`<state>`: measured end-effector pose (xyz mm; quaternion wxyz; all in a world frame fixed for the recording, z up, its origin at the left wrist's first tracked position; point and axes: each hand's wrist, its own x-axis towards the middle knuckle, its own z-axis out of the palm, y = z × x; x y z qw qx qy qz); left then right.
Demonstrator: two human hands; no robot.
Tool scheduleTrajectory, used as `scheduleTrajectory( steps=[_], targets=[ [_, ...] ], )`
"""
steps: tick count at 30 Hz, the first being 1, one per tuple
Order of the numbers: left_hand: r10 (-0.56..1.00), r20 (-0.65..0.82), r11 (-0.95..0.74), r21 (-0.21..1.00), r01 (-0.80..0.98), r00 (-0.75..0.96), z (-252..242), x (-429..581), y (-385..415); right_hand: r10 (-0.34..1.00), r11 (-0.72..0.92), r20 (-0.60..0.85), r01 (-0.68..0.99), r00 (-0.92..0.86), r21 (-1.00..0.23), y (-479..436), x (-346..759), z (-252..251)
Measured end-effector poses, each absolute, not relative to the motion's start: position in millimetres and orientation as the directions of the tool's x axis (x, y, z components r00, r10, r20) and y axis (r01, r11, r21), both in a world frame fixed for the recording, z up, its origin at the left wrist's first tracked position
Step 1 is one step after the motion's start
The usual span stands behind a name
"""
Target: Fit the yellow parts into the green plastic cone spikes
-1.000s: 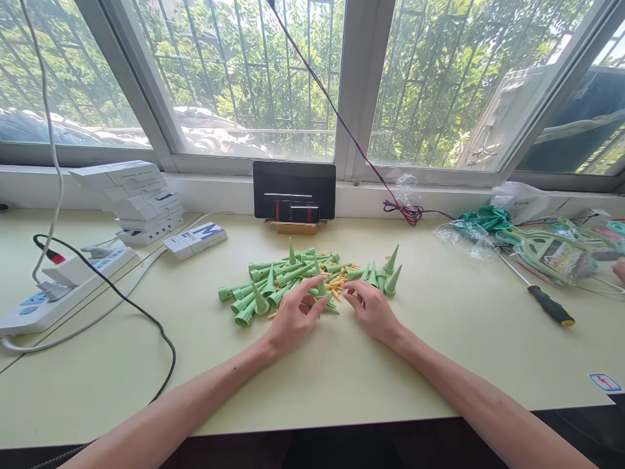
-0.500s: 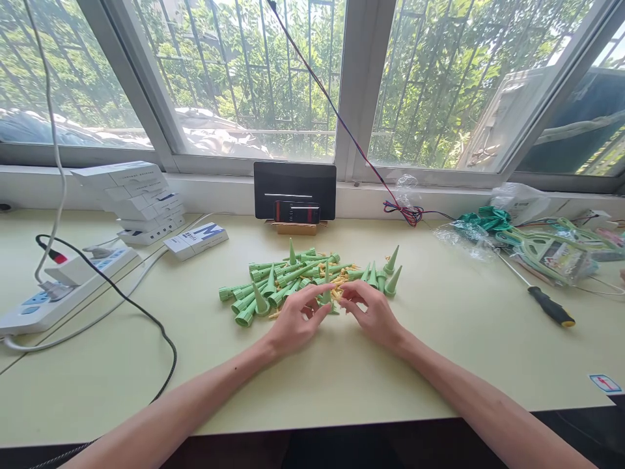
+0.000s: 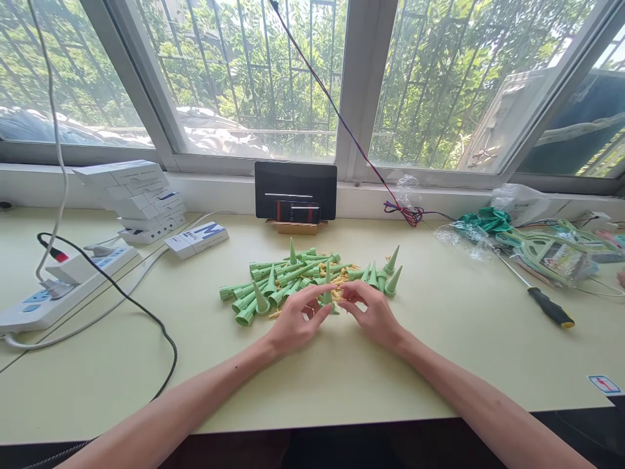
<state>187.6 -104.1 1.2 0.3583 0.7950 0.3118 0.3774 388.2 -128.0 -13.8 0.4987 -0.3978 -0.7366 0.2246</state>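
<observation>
My left hand (image 3: 299,319) is closed around an upright green plastic cone spike (image 3: 327,296), with the thumb in front and the fingertips behind. Just to the right, my right hand (image 3: 374,312) has its thumb and forefinger bent and apart, and I see nothing held between them. Beyond both hands spreads a pile of green cone spikes (image 3: 288,277), most lying down and some standing on their caps. Small yellow pointed pieces (image 3: 354,268) lie among them. Several upright spikes (image 3: 392,281) stand past my right hand.
A tablet (image 3: 295,179) with a phone (image 3: 296,212) leans behind the pile. At left are stacked white boxes (image 3: 141,195), a power strip (image 3: 24,309) and a black cable (image 3: 146,312). A screwdriver (image 3: 551,306) and plastic-wrapped items (image 3: 547,251) lie at right. A person's fingers (image 3: 621,279) show at the right edge.
My hands and the spikes hold nearly the same positions. The view has shifted very slightly. At the far right edge the other person's fingers have moved a little.
</observation>
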Motion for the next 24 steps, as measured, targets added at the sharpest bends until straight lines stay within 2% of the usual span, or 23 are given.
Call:
scheduleTrajectory(
  steps=[24],
  targets=[
    [0.766,0.388,-0.569,0.780,0.260,0.512,-2.8,187.6,-101.8,0.801,0.585,0.583,0.384,-0.136,-0.715,-128.4,387.4,-13.1]
  ],
)
